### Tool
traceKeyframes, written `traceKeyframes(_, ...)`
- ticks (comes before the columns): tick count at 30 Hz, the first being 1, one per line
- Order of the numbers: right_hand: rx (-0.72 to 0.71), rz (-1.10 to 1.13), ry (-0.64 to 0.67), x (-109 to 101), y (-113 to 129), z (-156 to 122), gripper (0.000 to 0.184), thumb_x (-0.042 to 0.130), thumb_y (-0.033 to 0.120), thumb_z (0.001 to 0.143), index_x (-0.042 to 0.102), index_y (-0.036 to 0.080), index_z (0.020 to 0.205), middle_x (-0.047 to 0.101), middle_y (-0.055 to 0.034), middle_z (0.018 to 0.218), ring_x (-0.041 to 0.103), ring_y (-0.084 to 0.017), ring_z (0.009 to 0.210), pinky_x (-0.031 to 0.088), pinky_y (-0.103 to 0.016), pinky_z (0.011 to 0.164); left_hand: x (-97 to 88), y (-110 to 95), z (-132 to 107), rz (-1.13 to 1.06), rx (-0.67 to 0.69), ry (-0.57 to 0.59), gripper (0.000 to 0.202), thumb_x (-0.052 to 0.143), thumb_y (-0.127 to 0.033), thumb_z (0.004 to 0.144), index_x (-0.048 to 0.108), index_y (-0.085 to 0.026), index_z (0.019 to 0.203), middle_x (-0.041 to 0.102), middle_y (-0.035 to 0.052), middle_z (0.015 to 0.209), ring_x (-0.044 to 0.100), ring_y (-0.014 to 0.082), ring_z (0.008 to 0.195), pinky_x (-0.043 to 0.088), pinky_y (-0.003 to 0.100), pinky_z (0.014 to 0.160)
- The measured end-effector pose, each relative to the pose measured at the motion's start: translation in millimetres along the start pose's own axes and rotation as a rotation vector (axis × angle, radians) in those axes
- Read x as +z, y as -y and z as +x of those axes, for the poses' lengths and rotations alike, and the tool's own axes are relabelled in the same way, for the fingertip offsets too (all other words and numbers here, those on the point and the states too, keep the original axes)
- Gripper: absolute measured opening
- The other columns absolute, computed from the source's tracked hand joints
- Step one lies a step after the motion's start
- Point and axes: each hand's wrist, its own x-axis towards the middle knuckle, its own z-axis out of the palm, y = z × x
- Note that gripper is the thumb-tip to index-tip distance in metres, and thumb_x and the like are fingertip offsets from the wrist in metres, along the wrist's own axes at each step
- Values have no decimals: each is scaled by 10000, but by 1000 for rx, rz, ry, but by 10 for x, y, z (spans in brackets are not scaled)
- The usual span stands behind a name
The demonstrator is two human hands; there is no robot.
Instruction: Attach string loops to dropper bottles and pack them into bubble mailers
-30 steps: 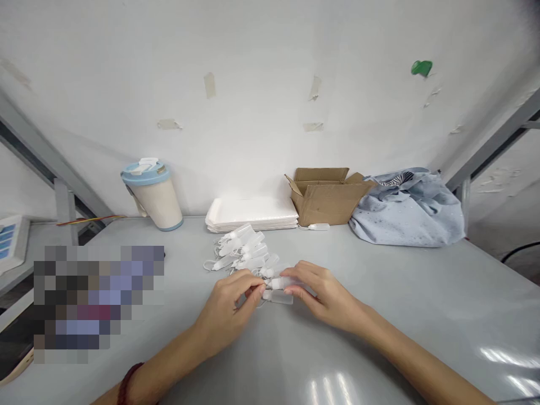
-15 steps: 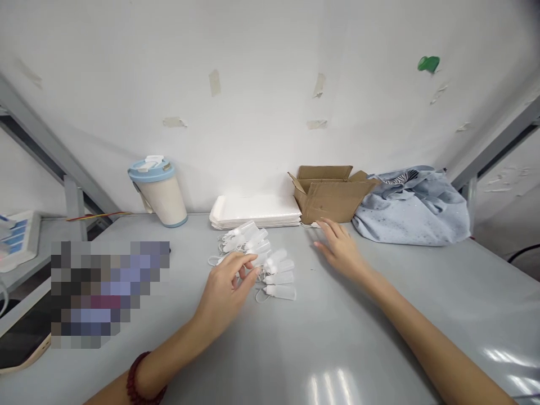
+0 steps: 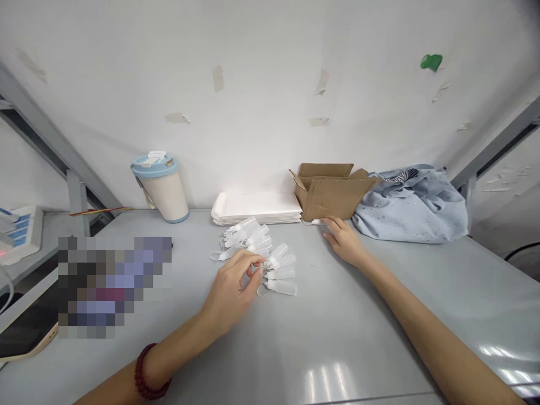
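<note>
The left hand (image 3: 230, 295) curls its fingers at the small plastic bottles (image 3: 280, 274) on the table (I can't tell if they pinch one); the right hand (image 3: 343, 241) has slid away, open and empty, to the cardboard box (image 3: 333, 197)

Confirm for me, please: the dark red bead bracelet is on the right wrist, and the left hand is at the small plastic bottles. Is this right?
Not quite. The head view shows the dark red bead bracelet on the left wrist, not the right. The rest stands: the left hand is at the small plastic bottles.
</note>
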Motion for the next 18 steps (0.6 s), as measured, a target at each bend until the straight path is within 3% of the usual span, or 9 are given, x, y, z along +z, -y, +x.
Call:
traceKeyframes(5,14,11,-20,-26,-52,16,348,402,235,868,535,130,1172,552,-169,1106,517,-298,1004,427,-438,852,0,-6,-8,-5,0,4,163,464,-226,868,614,-221,933,591,32,924,535,146,729,426,250,553)
traceKeyframes(9,38,42,-26,-27,-50,2,286,467,282,857,571,145,1086,572,-126,943,545,-260,893,441,-392,812,-1,2,-12,1,-15,3,162,464,-231,869,614,-224,930,591,33,931,531,145,725,423,251,553)
traceKeyframes(18,77,104,-4,-97,45,-20,267,477,378,867,631,162,891,586,-147,933,532,-293,922,418,-419,813,-9,12,-16,26,6,8,166,459,-240,878,615,-218,933,599,37,913,526,145,702,431,251,558)
